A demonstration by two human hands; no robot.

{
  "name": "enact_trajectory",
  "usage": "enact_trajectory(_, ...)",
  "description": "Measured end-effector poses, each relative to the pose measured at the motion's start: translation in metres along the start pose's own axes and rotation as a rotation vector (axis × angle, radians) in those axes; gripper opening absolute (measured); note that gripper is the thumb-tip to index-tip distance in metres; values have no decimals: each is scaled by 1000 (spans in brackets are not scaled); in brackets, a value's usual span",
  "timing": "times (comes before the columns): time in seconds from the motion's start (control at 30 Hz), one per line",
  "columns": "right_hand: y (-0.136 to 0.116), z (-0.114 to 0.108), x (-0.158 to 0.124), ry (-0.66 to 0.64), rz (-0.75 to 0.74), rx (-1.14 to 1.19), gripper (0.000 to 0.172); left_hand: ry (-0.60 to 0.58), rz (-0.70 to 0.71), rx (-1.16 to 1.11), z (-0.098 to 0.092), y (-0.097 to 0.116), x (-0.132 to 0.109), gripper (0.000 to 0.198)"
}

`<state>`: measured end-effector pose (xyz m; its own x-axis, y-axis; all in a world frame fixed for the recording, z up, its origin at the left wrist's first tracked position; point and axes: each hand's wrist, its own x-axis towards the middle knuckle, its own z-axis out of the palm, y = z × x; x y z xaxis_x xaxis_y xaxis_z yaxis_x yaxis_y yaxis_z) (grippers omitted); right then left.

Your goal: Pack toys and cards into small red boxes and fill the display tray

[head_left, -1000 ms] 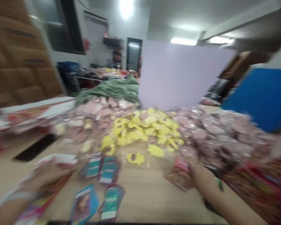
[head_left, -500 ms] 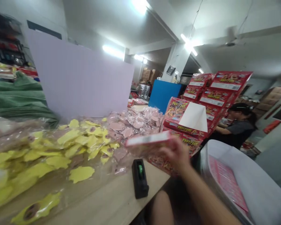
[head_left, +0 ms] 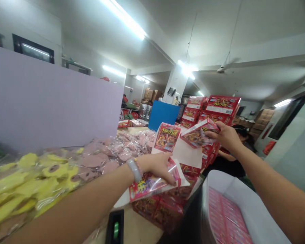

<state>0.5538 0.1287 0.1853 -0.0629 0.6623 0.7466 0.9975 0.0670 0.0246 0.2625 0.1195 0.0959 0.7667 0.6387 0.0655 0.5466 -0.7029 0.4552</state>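
The desk [head_left: 138,228] is carrying heaps of yellow and pink packets [head_left: 66,169], and a stack of red boxes [head_left: 213,108] is standing beyond its end. The right hand [head_left: 225,135] is gripping a red box [head_left: 197,134] in the air beside that stack. The left hand [head_left: 160,165] is holding a red packet [head_left: 147,183], fingers curled over it, above the desk's edge.

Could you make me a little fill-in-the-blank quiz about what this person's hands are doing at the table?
1. The right hand holds up a small box whose main colour is ____.
2. The left hand rests on a flat wrapped pack and wears a pale ____ on its wrist.
3. The heap of packets at the near left of the table is coloured ____.

Missing words: red; bracelet; yellow.
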Motion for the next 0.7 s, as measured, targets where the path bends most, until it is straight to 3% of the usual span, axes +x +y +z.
enact_trajectory(0.17,12,20,19,-239,-37,-87,42,-27,-34,1,-1,0,-9,104)
enact_trajectory(0.33,-5,43,51,-333,-98,-131,57,-48,-36,-21,-4,-1,-6,103)
enact_trajectory(0.43,-17,64,48,-386,-139,-131,58,-51,-8,-38,-4,-4,-6,102)
enact_trajectory(0.57,-23,86,35,-389,-156,-133,60,-71,-6,-13,-6,-4,-2,106)
enact_trajectory(0.7,-32,69,32,-298,-127,-118,70,-23,70,-37,-11,0,-17,106)
